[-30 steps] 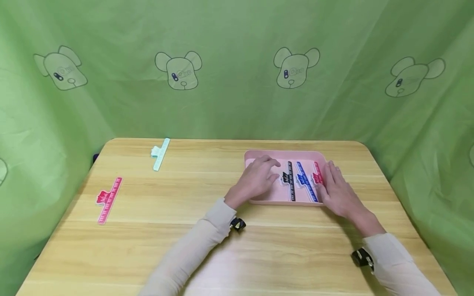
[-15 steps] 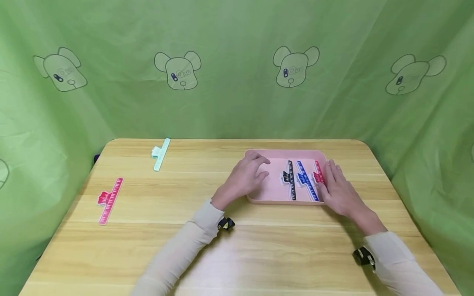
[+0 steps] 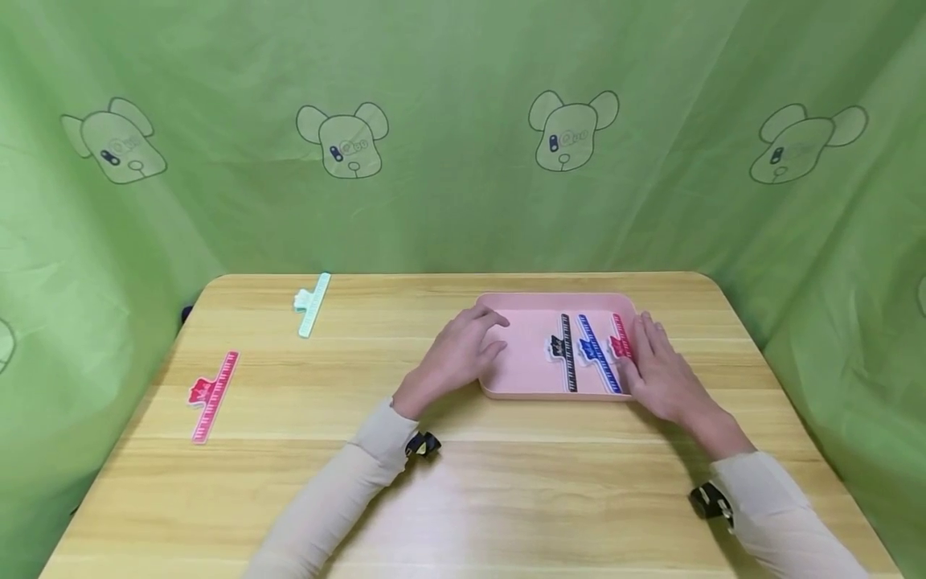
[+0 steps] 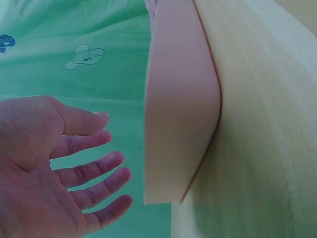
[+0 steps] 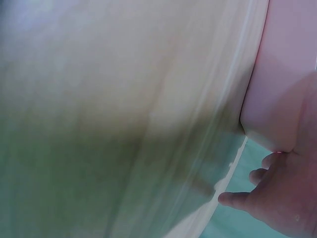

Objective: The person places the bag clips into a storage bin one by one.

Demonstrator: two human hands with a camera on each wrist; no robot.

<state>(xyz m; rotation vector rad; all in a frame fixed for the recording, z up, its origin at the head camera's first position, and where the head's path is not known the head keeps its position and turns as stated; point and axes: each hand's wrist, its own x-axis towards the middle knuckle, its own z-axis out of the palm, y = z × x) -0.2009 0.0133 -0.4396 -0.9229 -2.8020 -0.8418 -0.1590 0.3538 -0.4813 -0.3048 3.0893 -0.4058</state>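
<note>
My left hand [image 3: 456, 350] is at the left end of a shallow pink tray [image 3: 517, 378], fingers loosely bent and holding nothing. In the left wrist view its fingers spread beside the tray's outer wall [image 4: 178, 114], with a gap between. My right hand [image 3: 665, 374] rests against the tray's right side, fingers straight and thumb at the rim. Inside the tray lie a black clip [image 3: 567, 354], a blue clip [image 3: 599, 354] and a red clip [image 3: 620, 342], each printed with piano keys. The right hand partly hides the red one.
A pink-red piano-key clip [image 3: 215, 396] lies at the table's left. Behind it, near the far edge, is a mint-green clip [image 3: 313, 305]. The wooden table [image 3: 506, 490] has a green curtain [image 3: 463, 217] with printed bear heads around it.
My left hand has drawn back leftward from over the tray to its left rim, empty throughout. The right hand has stayed at the right side, and the clips lie as before.
</note>
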